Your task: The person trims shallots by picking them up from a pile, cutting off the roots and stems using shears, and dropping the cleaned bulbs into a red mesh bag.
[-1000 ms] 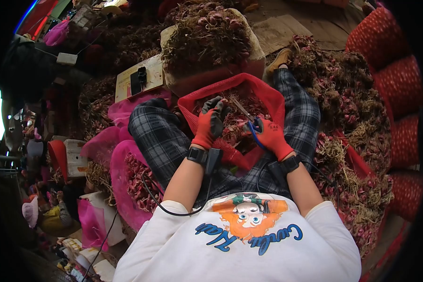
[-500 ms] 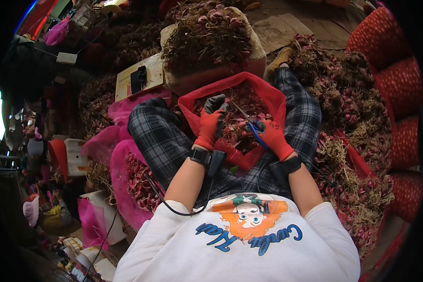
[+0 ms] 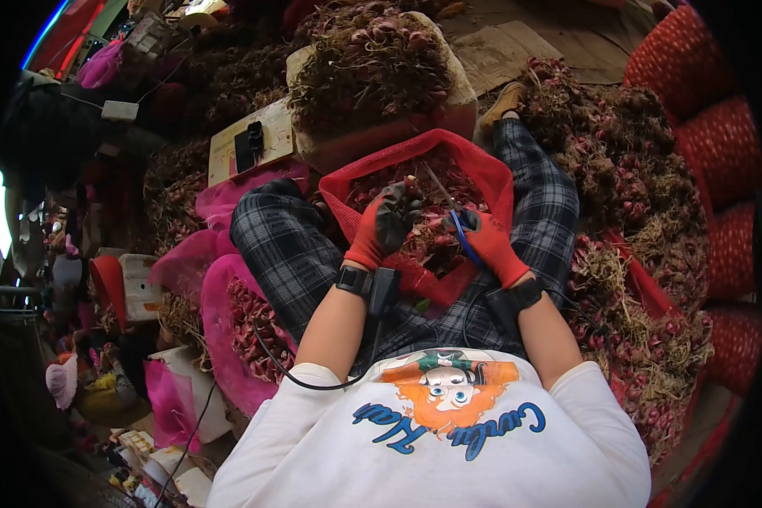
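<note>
My left hand (image 3: 385, 224), in a red glove with dark palm and fingertips, is closed on a small shallot (image 3: 411, 181) that peeks out above the fingers. The matching gloved right hand (image 3: 493, 244) grips scissors by their blue handles (image 3: 461, 230). Their metal blades (image 3: 437, 184) point up and left, a little apart from the shallot. Both hands are over a red mesh bag (image 3: 347, 193), its mouth spread wide between my legs. Loose shallots (image 3: 438, 244) and dry trimmings lie inside it.
Ahead, a foam box (image 3: 466, 118) bears a heap of shallots with dried tops (image 3: 372, 72). A black device (image 3: 250, 146) rests on a pale board (image 3: 222, 161). Pink mesh with shallots (image 3: 258, 334) is at left; bunched shallots (image 3: 626, 195) and full red sacks (image 3: 694, 140) are at right.
My left hand has turned, bringing its dark palm side more into view, and shifted slightly right with the shallot. The scissors have moved slightly; their blades now point more steeply upward.
</note>
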A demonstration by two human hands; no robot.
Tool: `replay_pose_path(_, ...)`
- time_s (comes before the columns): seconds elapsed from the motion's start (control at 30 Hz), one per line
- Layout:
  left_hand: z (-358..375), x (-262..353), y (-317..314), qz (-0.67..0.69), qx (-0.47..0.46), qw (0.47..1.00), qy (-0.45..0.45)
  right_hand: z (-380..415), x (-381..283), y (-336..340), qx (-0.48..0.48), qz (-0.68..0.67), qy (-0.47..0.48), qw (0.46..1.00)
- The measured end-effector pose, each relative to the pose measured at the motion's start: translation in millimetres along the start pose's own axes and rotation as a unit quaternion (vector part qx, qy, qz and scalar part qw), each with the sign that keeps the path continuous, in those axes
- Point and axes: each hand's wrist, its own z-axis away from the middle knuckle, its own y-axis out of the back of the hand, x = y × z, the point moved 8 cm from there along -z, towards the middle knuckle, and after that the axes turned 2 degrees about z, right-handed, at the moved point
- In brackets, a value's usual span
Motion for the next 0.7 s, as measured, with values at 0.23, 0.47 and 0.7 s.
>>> replay_pose_path(0.23,19,-13,-43,-0.638,-0.133,0.745,-0.142,-14,-17,2,0.062,-0.003,0.158,0.985)
replay_pose_path(0.47,9,-18,-26,-0.301,0.071,0.948,-0.074,-30,36,-1,0.009,-0.069,0.087,0.994)
replay_pose_path(0.7,11,-15,-6,-0.323,0.106,0.940,-0.023,-19,-1,3,0.031,-0.107,0.087,0.990)
